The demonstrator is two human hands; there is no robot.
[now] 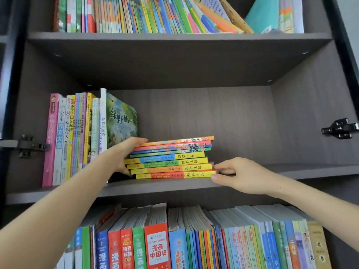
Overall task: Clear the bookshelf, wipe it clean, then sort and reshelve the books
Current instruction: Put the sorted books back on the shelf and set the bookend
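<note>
A dark wood-grain bookshelf fills the frame, with three compartments in view. The upper compartment holds a packed row of thin picture books, the right ones slumping. The lower compartment is full of upright paperbacks. In the middle compartment, a short upright row stands at the left, ending in a green-covered book turned partly outward. The right half of the middle shelf board is bare.

The stack of thin books lies flat just beside that row, spines facing out and its long axis running left to right along the shelf. The left grip clasps the stack's left end, fingers over the top book and thumb low against the bottom ones. The right grip is closed on the right end of the lowest books, fingers curled and thumb at the shelf's front edge. With each hand at one end, the stack looks ready to be raised or turned as one, probably to stand upright beside the row.
</note>
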